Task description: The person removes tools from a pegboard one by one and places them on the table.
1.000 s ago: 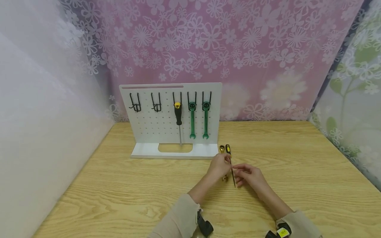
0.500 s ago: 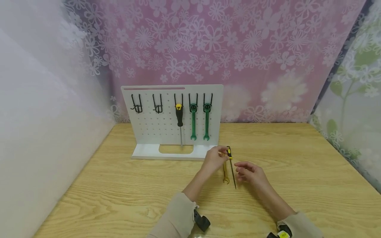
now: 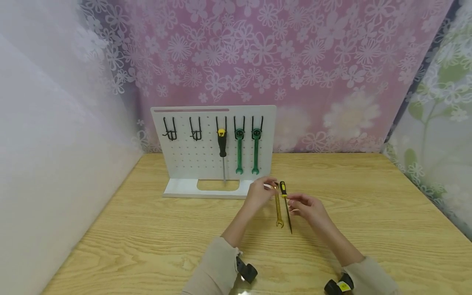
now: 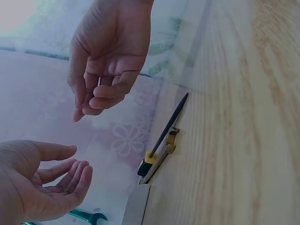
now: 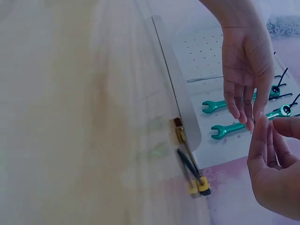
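Observation:
A gold combination wrench (image 3: 278, 209) and a black-and-yellow screwdriver (image 3: 283, 188) lie side by side on the wooden table, right of a white pegboard. My left hand (image 3: 259, 192) hovers by the wrench's ring end, which its fingertips overlap in the head view. My right hand (image 3: 309, 208) is just right of the screwdriver shaft. Both wrist views show the left hand (image 4: 51, 183) and right hand (image 5: 276, 168) raised over the table, fingers loosely bent, nothing between them. Below them, the screwdriver (image 4: 171, 122) and wrench (image 4: 171, 140) rest near the pegboard's base.
On the pegboard (image 3: 191, 162), a yellow-topped screwdriver (image 3: 222, 143) and two green wrenches (image 3: 239, 153) hang from hooks. Two more hooks (image 3: 170, 133) at its left bear nothing. Its flat base (image 3: 180, 186) reaches forward on the table (image 3: 147, 237). Patterned curtains enclose the back and sides.
My left hand has moved left, away from the screwdriver, and more of the gold wrench shows. My right hand dipped away slightly, then came back up beside the screwdriver shaft.

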